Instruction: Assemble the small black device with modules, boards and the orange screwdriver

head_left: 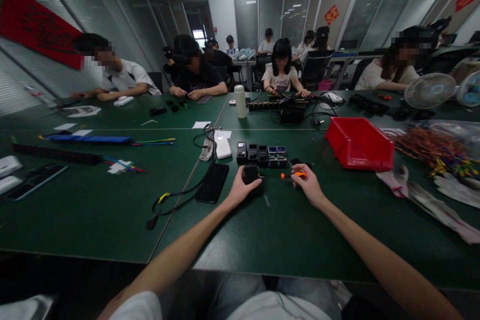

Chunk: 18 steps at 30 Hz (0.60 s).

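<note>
Black and boxy, the small device is over the green desk, grasped by the fingers of my left hand on the near side of a row of small modules. On my feed, the fingers of my right hand pinch an orange tool, near the device but apart from it. A black smartphone lies left of the device, a red bin well to its right.

The black block looks matt, the bin smooth.
</note>
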Available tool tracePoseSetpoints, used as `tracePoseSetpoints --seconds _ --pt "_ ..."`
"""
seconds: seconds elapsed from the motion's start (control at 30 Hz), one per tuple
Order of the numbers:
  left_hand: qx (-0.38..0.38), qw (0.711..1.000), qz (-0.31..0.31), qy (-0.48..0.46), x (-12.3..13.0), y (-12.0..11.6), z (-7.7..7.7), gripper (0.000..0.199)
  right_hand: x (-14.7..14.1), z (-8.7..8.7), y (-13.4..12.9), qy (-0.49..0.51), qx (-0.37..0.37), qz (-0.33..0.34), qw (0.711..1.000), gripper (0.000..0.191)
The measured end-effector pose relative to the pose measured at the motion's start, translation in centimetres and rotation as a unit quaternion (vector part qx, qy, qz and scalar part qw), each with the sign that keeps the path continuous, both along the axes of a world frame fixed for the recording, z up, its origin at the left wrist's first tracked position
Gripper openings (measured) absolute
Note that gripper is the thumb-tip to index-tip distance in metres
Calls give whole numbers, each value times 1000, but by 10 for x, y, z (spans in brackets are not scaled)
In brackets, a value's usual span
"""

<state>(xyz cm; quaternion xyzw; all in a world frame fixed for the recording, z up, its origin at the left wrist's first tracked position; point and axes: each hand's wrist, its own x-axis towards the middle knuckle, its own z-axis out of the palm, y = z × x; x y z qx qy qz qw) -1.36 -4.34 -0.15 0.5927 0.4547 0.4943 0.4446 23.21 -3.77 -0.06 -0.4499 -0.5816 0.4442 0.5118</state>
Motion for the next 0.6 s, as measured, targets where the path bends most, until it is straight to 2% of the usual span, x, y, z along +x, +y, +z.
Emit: tracePoseSetpoints --seconds 0.6 --pt "6 1000 2 9 1 -3 3 50 -1 1 -1 -18 12 -9 1000 28"
